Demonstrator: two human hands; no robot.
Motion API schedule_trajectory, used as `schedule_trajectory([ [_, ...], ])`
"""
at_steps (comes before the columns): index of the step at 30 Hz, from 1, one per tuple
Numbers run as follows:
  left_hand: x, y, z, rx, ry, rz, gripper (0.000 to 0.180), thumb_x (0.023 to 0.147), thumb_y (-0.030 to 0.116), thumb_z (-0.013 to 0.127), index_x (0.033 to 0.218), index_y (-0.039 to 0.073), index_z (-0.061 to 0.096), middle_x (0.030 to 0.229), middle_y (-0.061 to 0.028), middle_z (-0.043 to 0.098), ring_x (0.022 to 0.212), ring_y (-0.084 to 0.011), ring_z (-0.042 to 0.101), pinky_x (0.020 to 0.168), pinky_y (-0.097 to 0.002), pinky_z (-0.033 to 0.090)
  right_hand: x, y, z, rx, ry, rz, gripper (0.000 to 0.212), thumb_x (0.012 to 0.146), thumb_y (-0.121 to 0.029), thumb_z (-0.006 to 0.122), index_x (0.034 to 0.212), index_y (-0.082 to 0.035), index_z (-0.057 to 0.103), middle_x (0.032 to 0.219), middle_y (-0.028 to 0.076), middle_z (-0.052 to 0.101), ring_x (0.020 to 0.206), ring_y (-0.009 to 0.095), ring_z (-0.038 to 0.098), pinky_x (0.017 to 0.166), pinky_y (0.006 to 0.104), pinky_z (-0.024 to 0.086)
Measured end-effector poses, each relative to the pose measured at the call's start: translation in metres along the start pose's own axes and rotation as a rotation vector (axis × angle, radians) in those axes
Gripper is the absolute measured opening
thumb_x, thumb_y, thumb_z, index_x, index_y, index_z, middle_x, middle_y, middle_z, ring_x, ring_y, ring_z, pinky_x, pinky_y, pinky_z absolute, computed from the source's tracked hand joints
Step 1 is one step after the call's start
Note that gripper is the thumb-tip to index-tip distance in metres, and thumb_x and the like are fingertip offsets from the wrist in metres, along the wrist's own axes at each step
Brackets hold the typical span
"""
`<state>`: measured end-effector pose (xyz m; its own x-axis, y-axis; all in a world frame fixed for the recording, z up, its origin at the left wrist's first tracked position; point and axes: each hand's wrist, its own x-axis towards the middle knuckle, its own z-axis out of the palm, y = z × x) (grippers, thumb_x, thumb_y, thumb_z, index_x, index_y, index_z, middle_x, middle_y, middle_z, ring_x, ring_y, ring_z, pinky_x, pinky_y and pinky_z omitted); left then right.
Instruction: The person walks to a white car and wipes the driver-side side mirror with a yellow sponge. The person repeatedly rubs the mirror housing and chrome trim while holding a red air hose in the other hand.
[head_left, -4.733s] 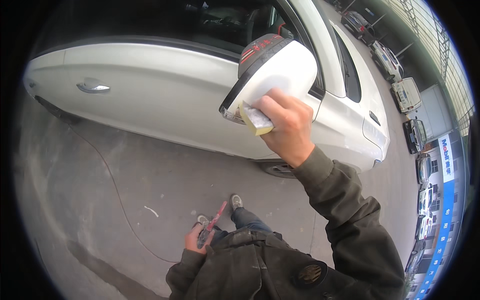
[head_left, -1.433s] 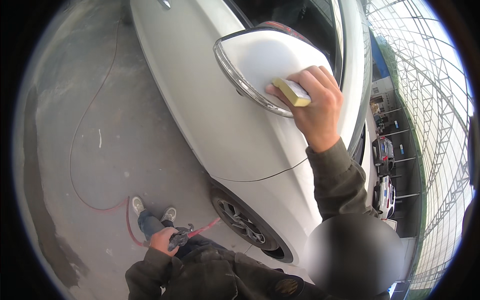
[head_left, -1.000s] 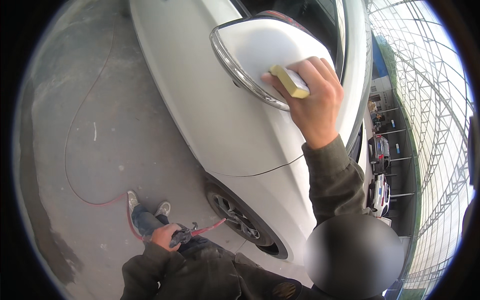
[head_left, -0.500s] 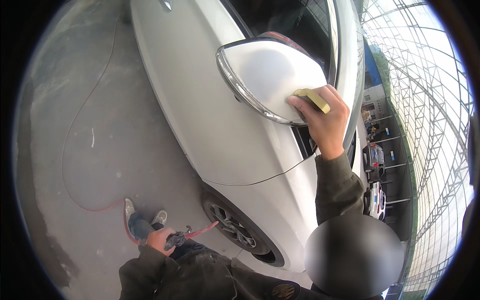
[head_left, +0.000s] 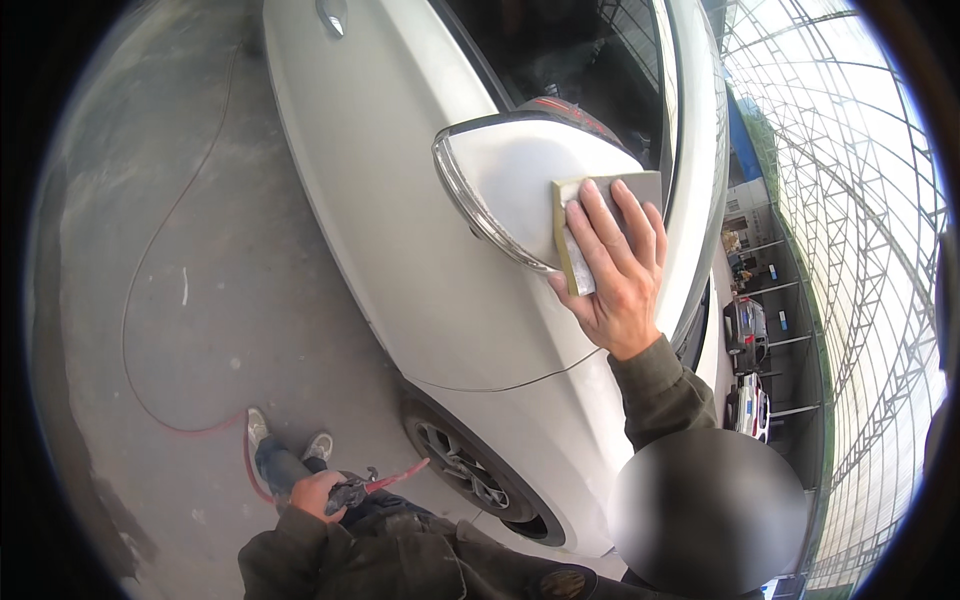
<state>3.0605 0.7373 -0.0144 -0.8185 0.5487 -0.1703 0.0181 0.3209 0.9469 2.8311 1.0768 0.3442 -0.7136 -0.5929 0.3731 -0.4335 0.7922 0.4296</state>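
Observation:
My right hand [head_left: 615, 255] presses a flat sanding sponge [head_left: 568, 195], yellowish at the edge and grey on top, against the white wing mirror [head_left: 510, 165]. Its fingers lie spread over the sponge, with the thumb at the lower edge. A dull greyish patch marks the mirror's shell, and a clear lamp strip [head_left: 470, 200] runs along its rim. Low on the left, my left hand [head_left: 316, 495] is closed around a dark, grimy air gun [head_left: 347, 492]. From that gun a red tube [head_left: 400, 474] points toward the front wheel.
The white car door [head_left: 400, 250] fills the middle, with the wheel [head_left: 465, 465] below. A thin red hose [head_left: 150, 250] loops over the grey floor. My shoes [head_left: 258, 428] stand beside it. Parked cars [head_left: 748, 405] line the right under a framed translucent roof [head_left: 850, 200].
My right hand has turned the sponge from an edge-on pinch to flat under spread fingers, and shifted slightly left on the mirror. The left hand has dropped slightly, still gripping the air gun.

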Motion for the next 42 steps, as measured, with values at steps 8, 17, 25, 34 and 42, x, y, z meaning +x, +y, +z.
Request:
schedule_trajectory([
  [8, 0.007, 0.001, -0.006, -0.032, -0.046, 0.016, 0.04, 0.072, 0.013, 0.084, 0.109, 0.006, 0.069, 0.103, -0.0191, 0.071, 0.097, -0.0432, 0.07, 0.082, -0.0492, 0.056, -0.003, 0.004, -0.003, -0.019, -0.108, -0.123, 0.068, 0.077, -0.019, 0.086, 0.143, -0.021, 0.071, 0.16, -0.003, 0.059, 0.154, 0.03, 0.046, 0.129, 0.0556, 0.026],
  [17, 0.009, 0.003, 0.001, -0.03, 0.009, 0.033, 0.038, 0.073, 0.012, 0.083, 0.108, 0.006, 0.07, 0.103, -0.0183, 0.072, 0.097, -0.0427, 0.07, 0.081, -0.0481, 0.056, 0.046, -0.004, 0.006, -0.015, -0.051, -0.173, 0.072, 0.079, -0.023, 0.076, 0.15, -0.03, 0.066, 0.162, -0.002, 0.057, 0.155, 0.031, 0.045, 0.128, 0.0564, 0.025],
  [25, 0.02, 0.008, 0.012, -0.016, -0.102, 0.016, 0.035, 0.075, 0.013, 0.082, 0.108, 0.007, 0.072, 0.101, -0.0153, 0.073, 0.096, -0.0396, 0.071, 0.081, -0.0464, 0.056, 0.057, -0.004, 0.0, -0.05, -0.06, -0.28, 0.063, 0.081, -0.022, 0.075, 0.144, -0.025, 0.072, 0.16, -0.006, 0.058, 0.155, 0.028, 0.046, 0.131, 0.0597, 0.021],
  [34, 0.015, 0.02, 0.008, -0.062, -0.018, -0.014, 0.03, 0.075, 0.01, 0.08, 0.103, 0.007, 0.071, 0.101, -0.0156, 0.074, 0.097, -0.0396, 0.072, 0.082, -0.0471, 0.057, 0.065, -0.021, 0.014, -0.055, -0.02, -0.275, 0.066, 0.074, -0.015, 0.074, 0.139, -0.023, 0.074, 0.156, -0.006, 0.061, 0.153, 0.026, 0.049, 0.131, 0.0599, 0.023],
  [42, 0.011, 0.009, 0.012, -0.072, -0.002, -0.016, 0.031, 0.074, 0.011, 0.08, 0.103, 0.006, 0.07, 0.099, -0.0166, 0.073, 0.095, -0.0419, 0.071, 0.081, -0.0481, 0.056, 0.059, -0.02, 0.012, -0.082, -0.028, -0.261, 0.065, 0.077, -0.015, 0.075, 0.141, -0.022, 0.073, 0.157, -0.006, 0.06, 0.154, 0.028, 0.047, 0.13, 0.0609, 0.024],
])
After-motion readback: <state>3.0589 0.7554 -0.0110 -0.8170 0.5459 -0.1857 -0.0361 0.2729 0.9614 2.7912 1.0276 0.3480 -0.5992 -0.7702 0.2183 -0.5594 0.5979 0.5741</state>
